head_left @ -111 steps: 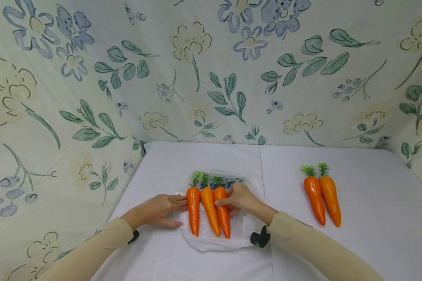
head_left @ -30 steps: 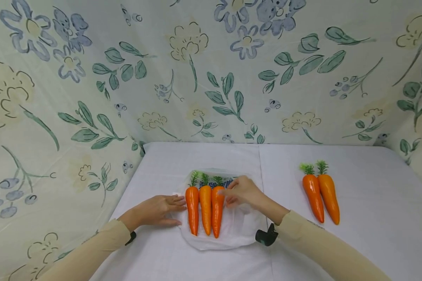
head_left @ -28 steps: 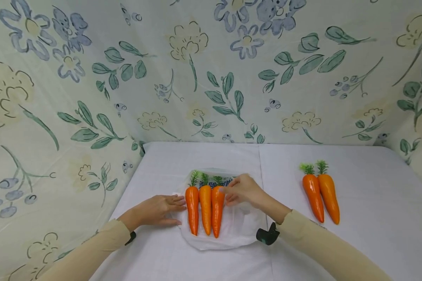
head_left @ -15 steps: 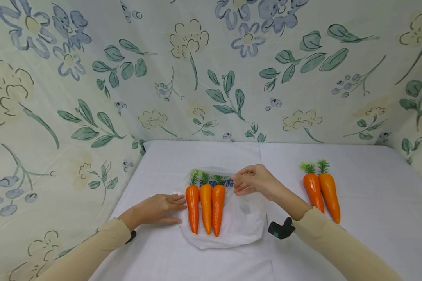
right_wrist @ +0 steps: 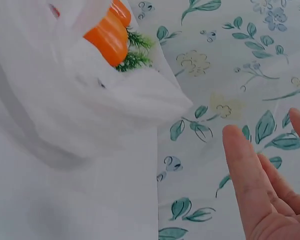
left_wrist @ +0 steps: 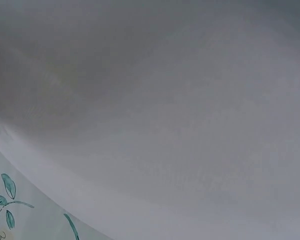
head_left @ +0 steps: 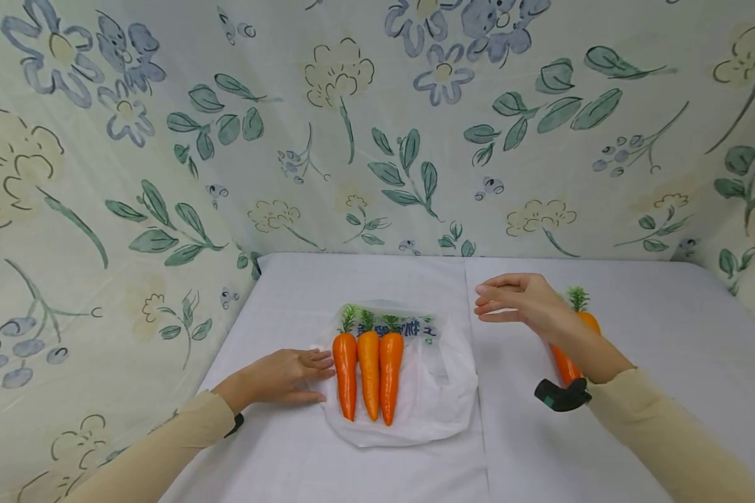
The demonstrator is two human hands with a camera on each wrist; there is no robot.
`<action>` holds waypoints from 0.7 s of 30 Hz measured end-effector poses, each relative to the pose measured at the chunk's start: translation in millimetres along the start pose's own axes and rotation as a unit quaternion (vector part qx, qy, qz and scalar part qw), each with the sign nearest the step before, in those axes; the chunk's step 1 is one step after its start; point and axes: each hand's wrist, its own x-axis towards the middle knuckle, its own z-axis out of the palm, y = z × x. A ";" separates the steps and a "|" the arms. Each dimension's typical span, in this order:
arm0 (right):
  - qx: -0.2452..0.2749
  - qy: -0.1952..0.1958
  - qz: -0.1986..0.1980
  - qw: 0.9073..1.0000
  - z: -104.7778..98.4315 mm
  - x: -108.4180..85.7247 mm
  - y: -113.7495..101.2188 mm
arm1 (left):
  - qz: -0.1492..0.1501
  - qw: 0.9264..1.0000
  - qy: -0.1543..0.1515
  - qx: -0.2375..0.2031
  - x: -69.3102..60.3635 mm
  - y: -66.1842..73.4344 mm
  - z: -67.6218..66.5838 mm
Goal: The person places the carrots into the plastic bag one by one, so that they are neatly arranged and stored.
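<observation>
Three toy carrots with green tops, a left one (head_left: 346,374), a middle one (head_left: 368,374) and a right one (head_left: 390,374), lie side by side on a white plastic bag (head_left: 447,398) with blue print. My left hand (head_left: 286,377) rests flat at the bag's left edge, fingertips at the left carrot. Raised above the table right of the bag, my right hand (head_left: 528,304) holds nothing, its fingers loosely bent. Behind its wrist lie two more carrots, a redder one (head_left: 565,367) and a lighter one (head_left: 588,321), both partly hidden. In the right wrist view the bag (right_wrist: 80,110) partly covers the carrots.
A white cloth (head_left: 302,286) covers the table. Floral fabric (head_left: 415,175) hangs behind it and at the sides. Each wrist carries a black camera, the right one (head_left: 561,395) plainly seen. The left wrist view shows mostly white cloth (left_wrist: 190,125).
My right hand has let go of the right carrot, now straightened beside the middle one, and moved right and up toward the two separate carrots. My left hand has stayed in place.
</observation>
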 end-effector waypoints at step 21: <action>-0.124 0.085 0.066 0.986 -109.1 -28.4 37.8 | -0.010 1.000 -0.012 -0.003 1.3 0.6 -2.5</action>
